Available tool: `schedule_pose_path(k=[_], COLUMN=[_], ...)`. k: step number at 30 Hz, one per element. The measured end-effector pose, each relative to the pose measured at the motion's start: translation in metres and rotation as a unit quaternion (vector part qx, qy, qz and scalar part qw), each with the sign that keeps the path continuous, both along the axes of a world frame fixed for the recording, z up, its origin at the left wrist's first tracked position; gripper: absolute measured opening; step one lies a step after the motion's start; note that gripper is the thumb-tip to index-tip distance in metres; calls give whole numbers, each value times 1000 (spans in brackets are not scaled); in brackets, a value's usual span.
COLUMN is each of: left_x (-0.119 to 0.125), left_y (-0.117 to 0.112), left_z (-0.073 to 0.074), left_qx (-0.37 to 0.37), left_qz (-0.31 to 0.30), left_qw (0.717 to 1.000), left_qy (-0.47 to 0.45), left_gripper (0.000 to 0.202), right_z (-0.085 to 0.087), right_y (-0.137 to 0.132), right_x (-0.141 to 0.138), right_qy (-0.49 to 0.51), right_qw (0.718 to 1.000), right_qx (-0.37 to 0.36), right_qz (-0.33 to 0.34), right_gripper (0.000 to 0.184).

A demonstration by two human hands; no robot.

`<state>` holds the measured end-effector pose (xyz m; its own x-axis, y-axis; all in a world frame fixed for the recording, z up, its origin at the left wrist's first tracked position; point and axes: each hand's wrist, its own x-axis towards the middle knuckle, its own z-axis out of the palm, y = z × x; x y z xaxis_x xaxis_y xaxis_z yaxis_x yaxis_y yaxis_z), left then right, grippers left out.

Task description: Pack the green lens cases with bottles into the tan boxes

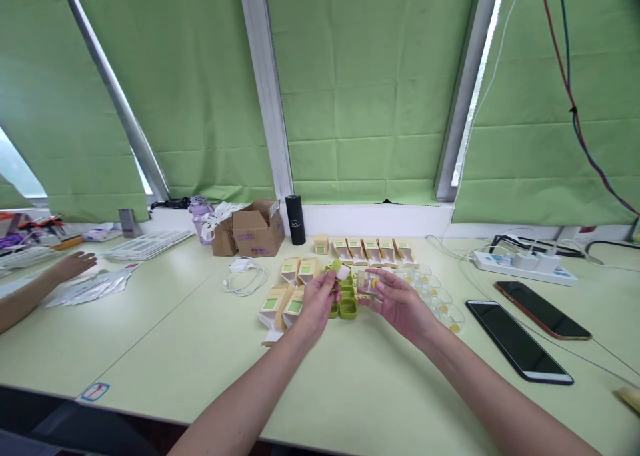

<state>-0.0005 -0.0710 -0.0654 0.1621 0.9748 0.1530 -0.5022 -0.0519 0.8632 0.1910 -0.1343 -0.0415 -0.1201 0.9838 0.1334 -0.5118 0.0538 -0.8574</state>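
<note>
Left fingers pinch small green-and-white piece; right fingers grip clear box

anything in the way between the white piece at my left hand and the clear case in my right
Nothing visible: just an open gap separates the white piece at your left hand from the clear case in your right hand. Green cups sit below.

olive-green containers, green blinds, black tumbler

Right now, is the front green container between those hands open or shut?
Open: no lid covers the green container, and its hollow inside shows.
</note>
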Motion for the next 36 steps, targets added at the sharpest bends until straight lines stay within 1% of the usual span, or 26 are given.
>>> schedule_pose_path(k=[2,4,5,8,12,14,16,18,22,25,29,33,36], left_x=[-1,-1,-1,0,1,1,0,0,0,0,1,1,1], left_y=[1,1,1,1,3,3,4,4,3,2,2,3,1], left_z=[0,0,0,-1,-3,-4,-5,-6,-6,-6,-7,-9,-9], left_qx=[3,7,10,16,27,35,41,47,56,58,69,80,79], left_qz=[2,6,8,12,12,13,18,23,29,30,27,23,20], left_qw=[1000,1000,1000,999,999,998,997,995,992,991,989,988,988], left_qy=[6,12,16,31,44,52,65,84,109,118,127,132,135], left_gripper=[57,57,57,58,59,60,60,61,63,62,62,60,59], right_z=[-4,-12,-17,-29,-34,-34,-34,-34,-37,-37,-34,-33,-34], right_y=[5,8,9,10,7,4,3,3,6,7,5,3,2], right_x=[-3,-6,-7,-10,-11,-10,-10,-9,-9,-11,-14,-15,-18], right_qy=[61,90,98,109,113,104,94,88,80,63,3,-77,-93], right_qw=[998,996,995,993,993,994,995,995,993,992,991,984,984], right_qx=[-15,-18,-20,-37,-29,-26,-27,-26,-11,2,16,0,-13], right_qz=[9,5,2,5,8,-1,-14,-35,-88,-113,-136,-158,-149], right_gripper=[44,35,31,29,29,34,44,50,54,58,62,67,67])
